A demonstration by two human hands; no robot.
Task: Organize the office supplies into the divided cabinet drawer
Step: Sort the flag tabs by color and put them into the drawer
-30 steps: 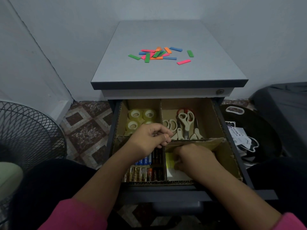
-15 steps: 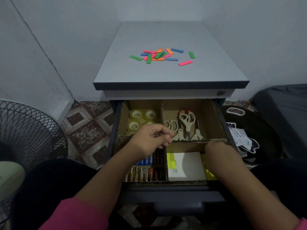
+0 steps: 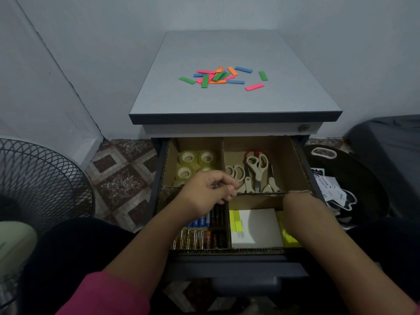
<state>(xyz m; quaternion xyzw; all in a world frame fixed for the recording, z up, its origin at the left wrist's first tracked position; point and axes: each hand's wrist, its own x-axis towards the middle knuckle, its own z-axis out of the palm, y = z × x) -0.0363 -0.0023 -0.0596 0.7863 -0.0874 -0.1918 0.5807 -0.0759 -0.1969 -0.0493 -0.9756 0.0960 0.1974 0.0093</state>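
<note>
Right hand (image 3: 297, 201) now further right

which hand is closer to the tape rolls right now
Left. The left hand sits at the cardboard divider right beside the tape rolls; the right hand is across the drawer, by its right wall.

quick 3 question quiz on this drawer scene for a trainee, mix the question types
1. True or false: the scissors lie in the same compartment as the tape rolls.
2. Where are the coloured strips? A) in the drawer B) on the cabinet top C) on the floor
3. Fill in: the batteries sit in the front ____ compartment.

Key
1. False: they are in the back right one, the tape in the back left.
2. B
3. left
</note>
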